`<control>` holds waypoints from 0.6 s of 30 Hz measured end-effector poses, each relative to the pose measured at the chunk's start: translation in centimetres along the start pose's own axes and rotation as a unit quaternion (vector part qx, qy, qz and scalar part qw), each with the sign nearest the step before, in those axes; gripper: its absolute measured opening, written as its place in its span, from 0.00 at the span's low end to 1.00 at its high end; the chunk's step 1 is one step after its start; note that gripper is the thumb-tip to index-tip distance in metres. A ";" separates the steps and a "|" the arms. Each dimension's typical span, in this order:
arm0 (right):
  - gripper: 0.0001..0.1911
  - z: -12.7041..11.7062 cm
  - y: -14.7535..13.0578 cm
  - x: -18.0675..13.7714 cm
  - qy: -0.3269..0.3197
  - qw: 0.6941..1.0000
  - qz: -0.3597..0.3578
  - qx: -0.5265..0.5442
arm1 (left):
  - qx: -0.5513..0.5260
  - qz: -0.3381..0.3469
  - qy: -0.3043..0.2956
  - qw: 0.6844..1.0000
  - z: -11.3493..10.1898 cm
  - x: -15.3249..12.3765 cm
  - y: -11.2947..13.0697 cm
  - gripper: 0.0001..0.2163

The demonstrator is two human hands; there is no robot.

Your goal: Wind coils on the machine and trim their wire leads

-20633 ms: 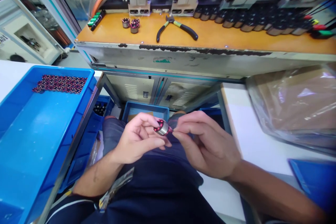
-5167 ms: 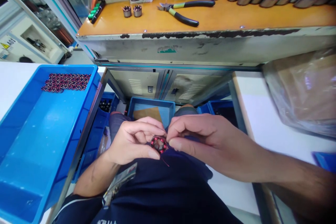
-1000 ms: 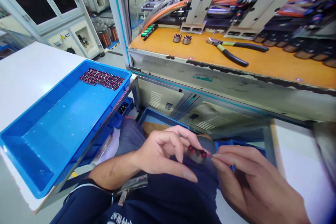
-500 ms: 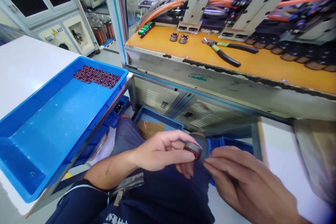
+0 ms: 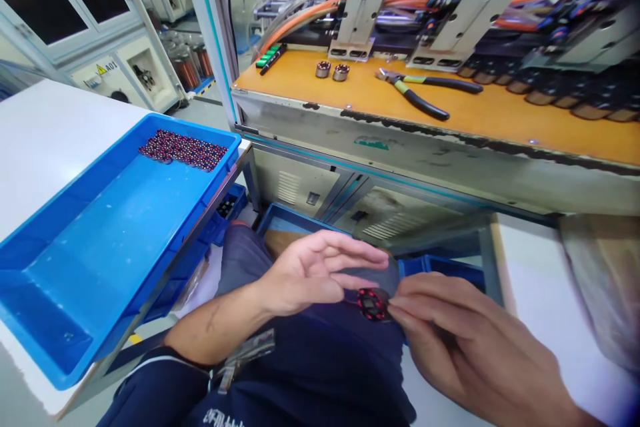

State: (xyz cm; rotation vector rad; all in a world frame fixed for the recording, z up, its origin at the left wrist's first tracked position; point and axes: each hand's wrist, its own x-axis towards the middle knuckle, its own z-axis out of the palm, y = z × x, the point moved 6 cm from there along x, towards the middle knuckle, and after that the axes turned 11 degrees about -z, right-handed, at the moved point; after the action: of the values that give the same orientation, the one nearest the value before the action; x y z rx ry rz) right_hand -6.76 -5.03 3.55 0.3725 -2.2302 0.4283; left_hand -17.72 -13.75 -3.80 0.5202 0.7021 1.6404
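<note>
On the white desk [image 5: 45,140] at the left sits a blue tray [image 5: 100,247], and a heap of rings [image 5: 183,149] wound with red wire lies packed into its far right corner, covering only that corner of the tray floor. Judging by that heap, a good number of pieces have already been dealt with and set down together, though the batch looks far from large for such a tray. Below the front edge of the orange bench, over the person's lap, the left hand [image 5: 305,270] is open, its fingers spread and stretched out flat, gripping nothing. Its fingertips reach to just beside a small ring [image 5: 371,303] of the same kind, and whether they touch it cannot be told. The right hand [image 5: 450,340] is closed on that small ring, pinching its edge between thumb and forefinger so that the red windings face up toward the camera. This piece is therefore in hand and has not yet joined the heap in the tray. A blue bin [image 5: 290,220] stands under the bench, behind the hands. On the bench top [image 5: 500,120], near its far edge, a pair of rings [image 5: 331,70] stands upright side by side, apart from the heap and seemingly not yet sorted with it. Pliers [image 5: 425,90] lie just to their right, untouched by either hand.
</note>
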 end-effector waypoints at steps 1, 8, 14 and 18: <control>0.05 0.1 0.0 -0.1 -0.004 1.000 -0.008 0.007 | 0.012 -0.046 -0.019 0.999 0.1 0.2 -0.6 0.24; 0.05 -0.4 -0.2 1.0 -0.014 0.999 -0.023 0.028 | 0.098 -0.103 0.008 0.990 0.4 -0.3 -0.7 0.17; 0.06 -0.3 0.5 1.1 0.022 0.998 0.043 0.043 | 0.194 0.087 0.084 0.974 0.7 -0.7 1.7 0.12; 0.06 0.1 0.7 0.7 0.050 0.992 0.096 0.064 | 0.249 0.178 0.093 0.947 1.2 -0.8 2.6 0.14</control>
State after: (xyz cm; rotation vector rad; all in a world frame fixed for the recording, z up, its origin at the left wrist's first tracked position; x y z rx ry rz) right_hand -7.60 -4.50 3.88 0.1978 -2.1536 0.6795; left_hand -18.59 -14.63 -1.11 0.9018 1.2352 1.8649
